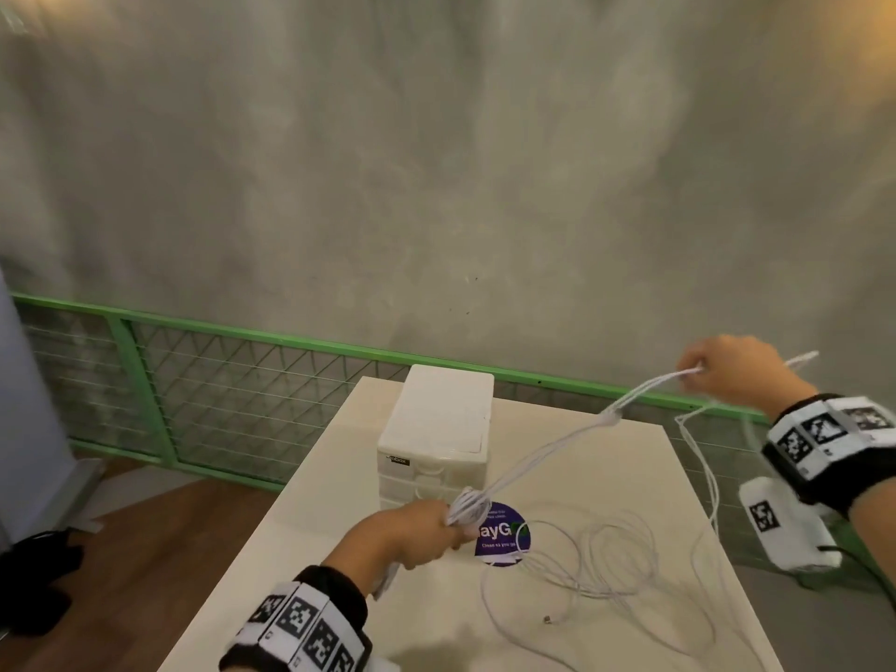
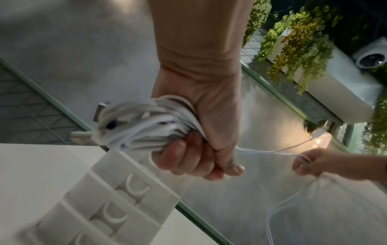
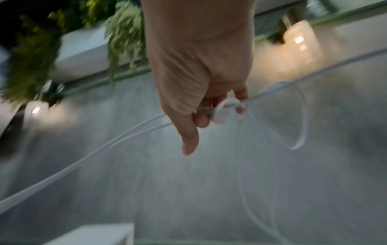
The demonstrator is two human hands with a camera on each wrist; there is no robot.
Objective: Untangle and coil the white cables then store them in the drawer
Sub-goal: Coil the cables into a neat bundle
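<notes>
Cables stretch between our two hands above a pale tabletop (image 1: 315,526). Our left hand (image 1: 412,531) has its fingers (image 2: 184,159) curled tight around a coiled bundle of white cables (image 2: 146,124), just in front of a small white drawer unit (image 1: 436,429) whose drawers look closed. Our right hand (image 1: 737,371), raised to the right, pinches several taut strands (image 1: 557,443) running from the bundle; in the blurred right wrist view it seems to hold a knot. Loose white cable (image 1: 606,565) lies looped on the tabletop beside a round purple sticker (image 1: 504,538).
</notes>
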